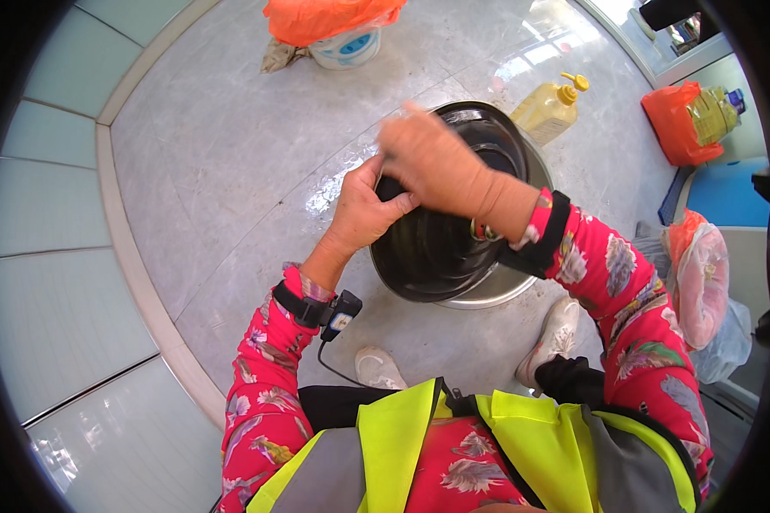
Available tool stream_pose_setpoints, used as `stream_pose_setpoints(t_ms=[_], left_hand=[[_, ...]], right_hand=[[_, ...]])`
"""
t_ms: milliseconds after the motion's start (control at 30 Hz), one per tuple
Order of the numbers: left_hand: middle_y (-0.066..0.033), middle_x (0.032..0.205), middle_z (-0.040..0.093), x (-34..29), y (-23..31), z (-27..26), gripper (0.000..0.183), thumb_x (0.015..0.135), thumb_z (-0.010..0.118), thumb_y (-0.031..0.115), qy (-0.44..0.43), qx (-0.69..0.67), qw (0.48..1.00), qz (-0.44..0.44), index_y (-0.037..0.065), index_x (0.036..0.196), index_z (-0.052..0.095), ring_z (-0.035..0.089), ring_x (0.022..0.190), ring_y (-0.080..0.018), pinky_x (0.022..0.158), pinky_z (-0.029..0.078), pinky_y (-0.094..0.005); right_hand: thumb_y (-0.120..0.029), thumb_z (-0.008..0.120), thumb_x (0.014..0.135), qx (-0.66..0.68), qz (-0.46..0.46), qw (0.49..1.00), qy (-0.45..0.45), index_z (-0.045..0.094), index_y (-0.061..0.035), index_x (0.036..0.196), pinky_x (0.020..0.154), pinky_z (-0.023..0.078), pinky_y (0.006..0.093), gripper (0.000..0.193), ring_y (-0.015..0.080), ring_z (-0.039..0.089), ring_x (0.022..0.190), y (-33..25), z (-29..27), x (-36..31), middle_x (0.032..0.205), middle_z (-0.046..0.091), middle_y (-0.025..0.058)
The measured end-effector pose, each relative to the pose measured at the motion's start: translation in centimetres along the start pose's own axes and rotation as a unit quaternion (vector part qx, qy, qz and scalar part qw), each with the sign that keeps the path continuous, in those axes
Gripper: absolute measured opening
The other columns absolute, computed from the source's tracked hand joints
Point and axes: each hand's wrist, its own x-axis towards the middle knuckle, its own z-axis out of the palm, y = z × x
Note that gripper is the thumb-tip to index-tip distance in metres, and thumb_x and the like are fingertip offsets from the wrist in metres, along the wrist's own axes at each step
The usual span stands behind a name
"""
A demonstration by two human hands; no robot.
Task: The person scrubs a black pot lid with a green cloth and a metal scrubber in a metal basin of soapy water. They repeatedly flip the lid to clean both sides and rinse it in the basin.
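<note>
My left hand [364, 207] grips the near-left rim of a large, glossy black round pan or lid [432, 256], thumb over its edge. Concentric rings show on it; whether it is a pan or a lid I cannot tell. It is held tilted above a silver metal basin [509, 289] on the floor. My right hand [436, 162], smeared by motion, is over the pan's left rim close to my left fingertips. What its fingers hold, if anything, is hidden. Something small, red and green [483, 231], shows beside my right wrist.
A yellow pump bottle [546, 113] stands beyond the basin. At the far side is a white bucket [346, 51] under an orange bag [332, 19]. Along the right are an orange bag [678, 124] with an oil bottle and several plastic bags [701, 282]. Wet patches gleam on the tiled floor.
</note>
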Motion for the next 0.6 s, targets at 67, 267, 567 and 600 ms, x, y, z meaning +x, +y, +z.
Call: stream_pose_setpoints(t_ms=[67,267,567,600], left_hand=[[-0.0053,0.092,0.064,-0.1,-0.3,0.2,0.037,0.073,0.072,0.008,0.009,-0.007,0.999,0.032,-0.003,0.105,0.057,0.058,0.082,-0.0097,0.075,0.049,-0.0258],[-0.0033,0.092,0.064,-0.9,-0.7,0.0,0.035,0.074,0.072,0.007,0.005,-0.07,0.997,-0.038,-0.003,0.104,0.058,0.058,0.082,-0.0091,0.074,0.049,-0.026],[-0.0031,0.094,0.064,-1.5,-1.3,-0.1,0.033,0.075,0.071,0.007,0.058,-0.135,0.989,-0.018,-0.002,0.105,0.058,0.058,0.083,-0.0089,0.076,0.048,-0.0245],[-0.0027,0.095,0.064,-1.5,-1.5,-0.4,0.034,0.076,0.072,0.01,0.06,-0.128,0.99,-0.011,-0.002,0.105,0.059,0.058,0.083,-0.0092,0.076,0.048,-0.0245]], right_hand=[[-0.019,0.06,0.077,0.03,-0.02,0.998,0.049,0.055,-0.0037,0.084,0.089,0.04,0.0442,0.018,0.0303,0.058,0.085,0.1,-0.4,0.2,0.086,0.057,0.0117],[-0.02,0.056,0.084,0.135,0.249,0.955,-0.088,0.048,-0.0044,0.096,0.079,0.045,0.0435,0.021,0.0389,0.056,0.089,5.6,-3.3,-1.9,0.088,0.058,0.0199],[-0.021,0.056,0.086,0.152,0.274,0.95,-0.016,0.047,-0.0053,0.101,0.076,0.046,0.0444,0.023,0.0401,0.058,0.087,9.4,-2.4,-5.2,0.091,0.06,0.0204],[-0.023,0.057,0.086,0.179,0.33,0.927,-0.022,0.051,-0.0036,0.103,0.075,0.047,0.0376,0.026,0.0301,0.061,0.082,10.3,-2.6,-7.1,0.087,0.061,0.0162]])
